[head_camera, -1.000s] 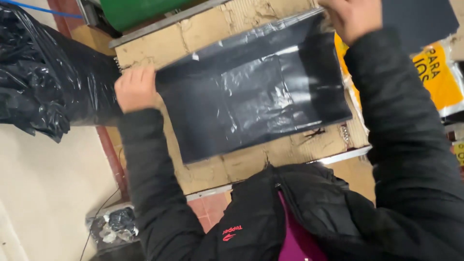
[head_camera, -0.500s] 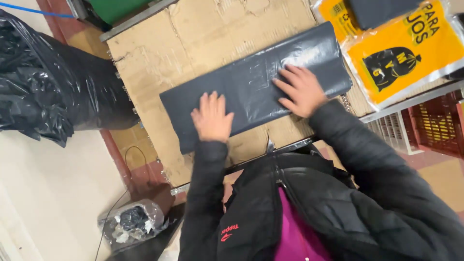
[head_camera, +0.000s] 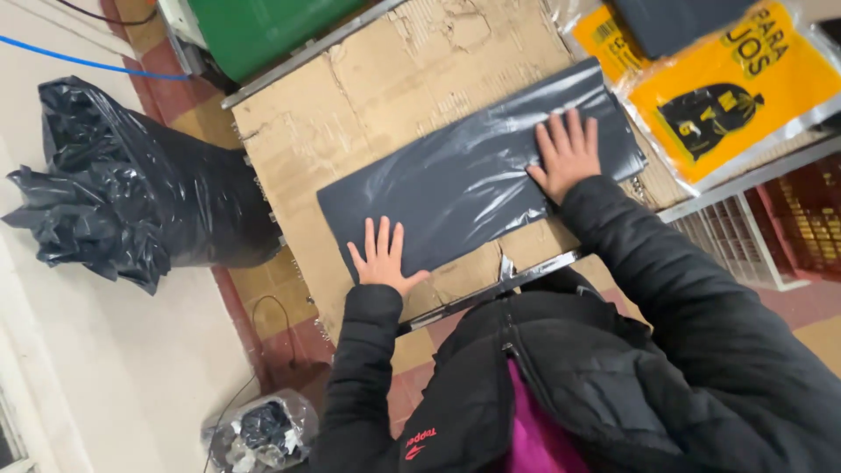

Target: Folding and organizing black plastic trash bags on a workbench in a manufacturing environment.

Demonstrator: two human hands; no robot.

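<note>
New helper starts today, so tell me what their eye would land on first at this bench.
Both hands, left hand and right hand, lie flat on a folded black plastic bag across the cardboard-covered table. A bulging black sack stands left; yellow packets lie right.

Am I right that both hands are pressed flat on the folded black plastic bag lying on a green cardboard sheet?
Not quite: the cardboard sheet is brown, not green, as the head view shows. The rest holds: the left hand and right hand lie flat on the folded black plastic bag.
</note>
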